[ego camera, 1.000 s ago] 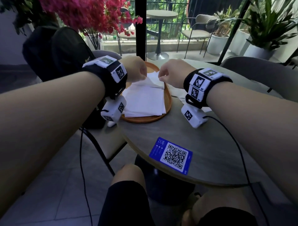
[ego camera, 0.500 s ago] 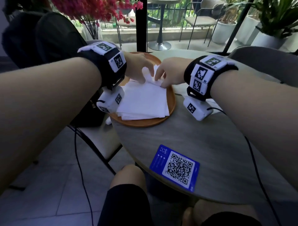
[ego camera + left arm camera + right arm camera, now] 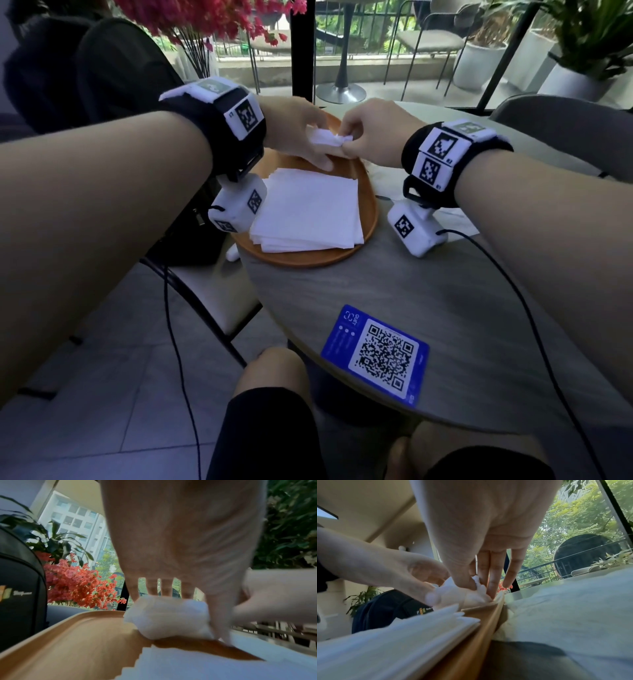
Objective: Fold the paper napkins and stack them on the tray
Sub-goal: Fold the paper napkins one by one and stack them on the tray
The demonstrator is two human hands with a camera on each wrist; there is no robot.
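Note:
A stack of folded white napkins (image 3: 310,209) lies on the round wooden tray (image 3: 371,212) at the table's left edge. Over the tray's far part both hands hold one small crumpled white napkin (image 3: 325,138). My left hand (image 3: 298,133) grips its left side, fingers curled over it. My right hand (image 3: 366,133) pinches its right end between thumb and fingers. In the left wrist view the napkin (image 3: 169,616) bunches under the fingers just above the tray (image 3: 72,642). The right wrist view shows the napkin (image 3: 462,595) pinched above the tray rim (image 3: 479,635).
A blue QR-code card (image 3: 375,354) lies near the front edge of the grey round table (image 3: 428,291). More white napkin paper (image 3: 455,217) lies on the table right of the tray. A chair with a black bag (image 3: 113,68) stands left; another chair back (image 3: 565,126) at right.
The hands lifted the loose napkin from the stack and bunched it smaller between them over the tray's far part. The head view dipped and moved closer.

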